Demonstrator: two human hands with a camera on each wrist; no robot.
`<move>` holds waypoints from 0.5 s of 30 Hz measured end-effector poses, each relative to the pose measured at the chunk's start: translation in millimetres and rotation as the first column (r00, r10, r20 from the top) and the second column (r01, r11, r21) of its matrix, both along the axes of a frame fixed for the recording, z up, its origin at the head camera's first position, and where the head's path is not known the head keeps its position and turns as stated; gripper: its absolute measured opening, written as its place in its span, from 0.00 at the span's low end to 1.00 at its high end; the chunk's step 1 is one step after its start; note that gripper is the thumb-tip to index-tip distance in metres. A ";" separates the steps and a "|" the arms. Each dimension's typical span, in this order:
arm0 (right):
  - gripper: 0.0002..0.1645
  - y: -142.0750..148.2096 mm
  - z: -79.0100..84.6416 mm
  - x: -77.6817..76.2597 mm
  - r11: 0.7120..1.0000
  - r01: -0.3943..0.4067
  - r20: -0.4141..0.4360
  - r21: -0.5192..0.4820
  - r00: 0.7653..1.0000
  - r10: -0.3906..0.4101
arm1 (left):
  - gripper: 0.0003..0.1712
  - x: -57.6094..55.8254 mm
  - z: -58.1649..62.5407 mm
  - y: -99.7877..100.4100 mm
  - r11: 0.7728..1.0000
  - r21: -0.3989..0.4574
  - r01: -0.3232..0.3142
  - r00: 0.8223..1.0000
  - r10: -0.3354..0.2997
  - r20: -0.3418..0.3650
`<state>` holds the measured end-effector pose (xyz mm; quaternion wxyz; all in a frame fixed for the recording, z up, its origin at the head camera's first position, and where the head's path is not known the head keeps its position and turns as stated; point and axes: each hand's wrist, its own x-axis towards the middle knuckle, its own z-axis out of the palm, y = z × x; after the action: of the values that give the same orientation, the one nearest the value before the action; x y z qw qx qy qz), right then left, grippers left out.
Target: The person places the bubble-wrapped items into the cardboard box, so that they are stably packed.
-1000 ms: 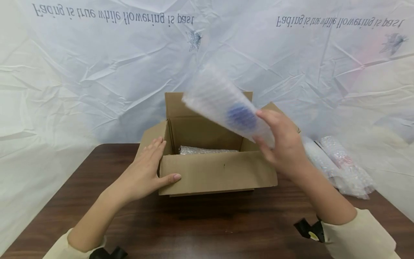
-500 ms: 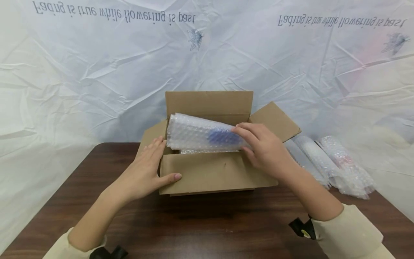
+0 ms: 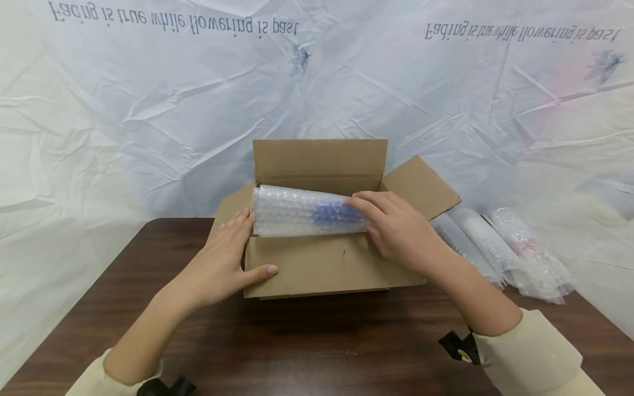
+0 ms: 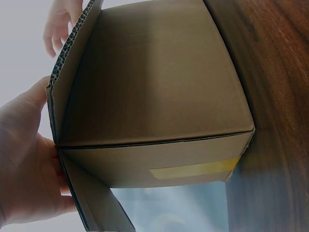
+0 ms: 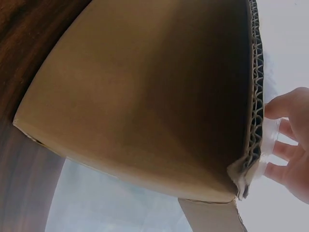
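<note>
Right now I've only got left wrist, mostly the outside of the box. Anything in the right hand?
Observer: Yes, head view shows the right hand gripping a bubble-wrapped bundle.

Operator: Where's it sitting?

Observer: Lengthwise, left to right, in the open top of the box. How deep it goes, I can't tell.

Operator: Any more like it?

Observer: Yes, other wrapped bundles lie on the table, off to the right of the box.
</note>
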<state>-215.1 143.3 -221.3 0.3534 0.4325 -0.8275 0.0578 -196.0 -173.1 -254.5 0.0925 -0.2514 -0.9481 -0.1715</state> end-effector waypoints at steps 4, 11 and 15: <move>0.37 0.1 -1.9 -1.1 1.000 0.016 0.027 0.019 1.000 -0.016 | 0.63 0.1 -0.9 0.1 1.000 0.001 0.003 1.000 -0.003 -0.004; 0.36 0.1 -4.6 -2.8 1.000 0.010 0.019 0.022 1.000 -0.010 | 0.63 0.5 -1.5 0.4 1.000 0.007 0.007 1.000 -0.007 -0.003; 0.35 -1.0 -5.0 -5.2 1.000 -0.007 0.000 0.016 1.000 0.007 | 0.63 0.5 -1.5 0.0 1.000 0.009 0.011 1.000 -0.011 -0.012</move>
<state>-220.2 142.3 -226.4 0.3497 0.4383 -0.8263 0.0525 -195.5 -173.1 -256.0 0.0983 -0.2572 -0.9453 -0.1750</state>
